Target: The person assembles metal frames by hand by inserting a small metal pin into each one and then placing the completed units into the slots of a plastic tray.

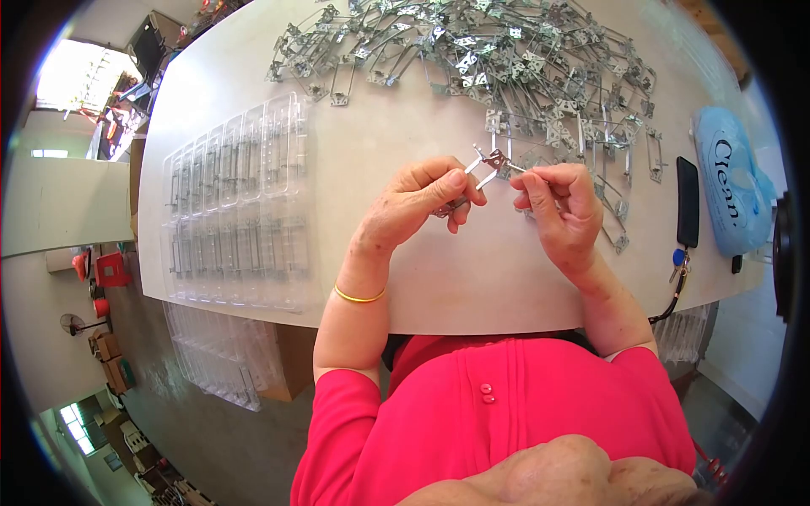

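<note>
Over the table, my left hand [415, 198] is closed around the two-rod end of a small metal bracket assembly [496, 160]. Its stamped plate points up and to the right, and part of the assembly is hidden behind the fingers. My right hand [564, 207] is closed in a pinch at the plate's right side, with a short, thin metal piece [515, 167] between thumb and forefinger. Beyond both hands spreads a large pile of similar metal bracket assemblies [506, 63], some lying loose near my right hand.
Clear plastic trays [236, 198] with bracket assemblies in their slots stand on the left of the white table [396, 295]. At the right lie a black phone-like case [688, 202], keys [677, 261] and a blue "Clean" package [732, 181]. More clear trays [215, 350] sit below the table's left edge.
</note>
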`<state>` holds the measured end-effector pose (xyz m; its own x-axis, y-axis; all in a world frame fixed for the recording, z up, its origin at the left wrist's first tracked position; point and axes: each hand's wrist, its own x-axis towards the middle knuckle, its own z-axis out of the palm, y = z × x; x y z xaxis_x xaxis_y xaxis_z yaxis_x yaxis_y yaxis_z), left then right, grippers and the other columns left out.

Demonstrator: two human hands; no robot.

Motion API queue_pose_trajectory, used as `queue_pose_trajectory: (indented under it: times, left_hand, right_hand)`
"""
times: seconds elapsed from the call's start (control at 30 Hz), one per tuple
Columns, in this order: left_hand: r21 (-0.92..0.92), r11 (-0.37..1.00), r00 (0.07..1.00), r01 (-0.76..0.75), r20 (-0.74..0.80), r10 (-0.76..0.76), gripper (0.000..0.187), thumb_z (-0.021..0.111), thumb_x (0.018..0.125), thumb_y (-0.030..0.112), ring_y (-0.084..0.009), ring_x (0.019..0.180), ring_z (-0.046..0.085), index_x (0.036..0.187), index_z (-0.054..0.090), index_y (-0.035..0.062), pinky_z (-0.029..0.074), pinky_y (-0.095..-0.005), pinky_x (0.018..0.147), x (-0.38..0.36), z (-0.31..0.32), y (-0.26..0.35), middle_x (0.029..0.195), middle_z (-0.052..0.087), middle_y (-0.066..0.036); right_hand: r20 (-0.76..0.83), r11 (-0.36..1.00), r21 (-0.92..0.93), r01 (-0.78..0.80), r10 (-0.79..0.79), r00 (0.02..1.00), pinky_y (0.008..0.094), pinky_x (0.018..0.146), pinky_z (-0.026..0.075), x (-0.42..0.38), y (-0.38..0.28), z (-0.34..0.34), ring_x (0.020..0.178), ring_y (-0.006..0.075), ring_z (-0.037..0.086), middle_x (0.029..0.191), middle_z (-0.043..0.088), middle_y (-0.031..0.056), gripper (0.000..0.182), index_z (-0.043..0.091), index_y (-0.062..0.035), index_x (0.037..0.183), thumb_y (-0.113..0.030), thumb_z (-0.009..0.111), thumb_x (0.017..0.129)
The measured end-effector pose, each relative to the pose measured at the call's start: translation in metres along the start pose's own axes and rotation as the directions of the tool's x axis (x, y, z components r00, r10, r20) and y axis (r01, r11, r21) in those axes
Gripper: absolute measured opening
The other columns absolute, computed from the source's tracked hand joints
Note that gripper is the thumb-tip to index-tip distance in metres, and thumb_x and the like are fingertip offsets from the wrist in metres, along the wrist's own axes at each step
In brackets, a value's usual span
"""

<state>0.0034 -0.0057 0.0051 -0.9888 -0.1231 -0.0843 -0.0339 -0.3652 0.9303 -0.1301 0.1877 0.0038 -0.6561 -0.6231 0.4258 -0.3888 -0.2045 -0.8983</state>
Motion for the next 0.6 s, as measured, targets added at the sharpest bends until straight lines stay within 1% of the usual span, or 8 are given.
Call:
queue_pose_trajectory:
  times: [0.07,0.2,0.23,0.27,0.4,0.43,0.53,0.6]
  left_hand:
    - [-0.025,0.999,0.999,-0.03,0.014,0.031,0.038,0.056,0.107,0.036,-0.01,0.073,0.062,0.098,0.069,0.0015,0.051,-0.0254,0.064,0.001,-0.002,-0.002,0.085,0.068,-0.005]
    - [0.026,0.999,0.997,-0.044,0.059,0.042,0.035,0.059,0.105,0.033,-0.01,0.073,0.062,0.099,0.07,0.0004,0.053,-0.0258,0.066,0.001,-0.004,-0.003,0.087,0.069,-0.004]
    - [0.065,0.997,0.998,-0.041,0.049,0.038,0.033,0.06,0.105,0.031,-0.0117,0.075,0.062,0.098,0.07,-0.0003,0.053,-0.0268,0.065,0.0,-0.002,-0.001,0.095,0.068,-0.009]
    - [0.105,0.994,0.999,-0.037,0.037,0.033,0.032,0.06,0.105,0.028,-0.0133,0.077,0.063,0.096,0.071,-0.0009,0.053,-0.0277,0.065,0.0,-0.001,0.0,0.104,0.068,-0.013]
    - [0.134,0.99,0.999,-0.046,0.028,0.042,0.029,0.065,0.102,0.027,-0.0135,0.079,0.064,0.094,0.072,-0.0001,0.053,-0.0269,0.068,-0.001,0.002,0.005,0.107,0.068,-0.013]
    - [0.135,0.989,0.998,-0.052,0.037,0.047,0.028,0.068,0.1,0.026,-0.0122,0.08,0.063,0.093,0.073,-0.0004,0.053,-0.0264,0.069,-0.001,0.003,0.007,0.105,0.067,-0.01]
    - [0.155,0.987,0.998,-0.047,0.05,0.04,0.026,0.073,0.096,0.025,-0.0108,0.082,0.061,0.091,0.073,-0.0007,0.052,-0.0259,0.072,-0.002,0.002,0.009,0.105,0.067,-0.008]
    - [0.172,0.985,0.998,-0.033,0.05,0.025,0.025,0.076,0.095,0.024,-0.0108,0.084,0.061,0.09,0.072,-0.0008,0.051,-0.0259,0.073,-0.002,0.001,0.007,0.107,0.066,-0.008]
  right_hand:
    - [-0.007,1.0,-0.02,0.017,-0.017,1.0,0.0224,0.062,0.056,0.001,0.003,0.0,0.07,0.0098,0.069,0.089,0.072,0.0099,0.011,0.057,-0.0002,0.102,-0.002,0.066,0.099]
    - [0.0,0.995,-0.089,0.037,-0.037,0.999,0.0214,0.058,0.054,0.001,0.001,-0.001,0.066,0.0075,0.066,0.085,0.07,0.0078,0.01,0.058,-0.0008,0.099,-0.003,0.068,0.098]
    - [-0.002,0.995,-0.089,0.038,-0.038,0.999,0.0214,0.058,0.054,0.001,0.001,-0.001,0.066,0.0075,0.066,0.085,0.07,0.0078,0.01,0.058,-0.0008,0.099,-0.003,0.068,0.098]
    - [-0.001,0.996,-0.085,0.006,-0.006,1.0,0.0209,0.057,0.053,0.001,0.0,-0.001,0.065,0.0069,0.065,0.082,0.07,0.0071,0.011,0.058,-0.0012,0.098,-0.005,0.068,0.099]
    - [-0.008,0.987,-0.015,-0.159,0.159,0.987,0.0197,0.052,0.049,0.001,-0.004,-0.001,0.059,0.0053,0.062,0.072,0.067,0.0051,0.015,0.058,-0.0028,0.094,-0.012,0.066,0.102]
    - [-0.008,0.987,-0.015,-0.159,0.158,0.987,0.0197,0.052,0.049,0.001,-0.005,-0.001,0.059,0.0053,0.062,0.072,0.067,0.0051,0.015,0.058,-0.0028,0.094,-0.012,0.066,0.102]
    - [0.047,0.972,0.051,-0.231,0.229,0.972,0.02,0.049,0.046,0.003,-0.008,-0.003,0.055,0.005,0.059,0.068,0.066,0.0043,0.025,0.057,-0.0039,0.088,-0.021,0.061,0.105]
    - [0.13,0.928,0.084,-0.363,0.351,0.927,0.0212,0.047,0.044,0.005,-0.014,-0.005,0.052,0.0064,0.058,0.069,0.066,0.0053,0.035,0.058,-0.0036,0.085,-0.03,0.056,0.108]
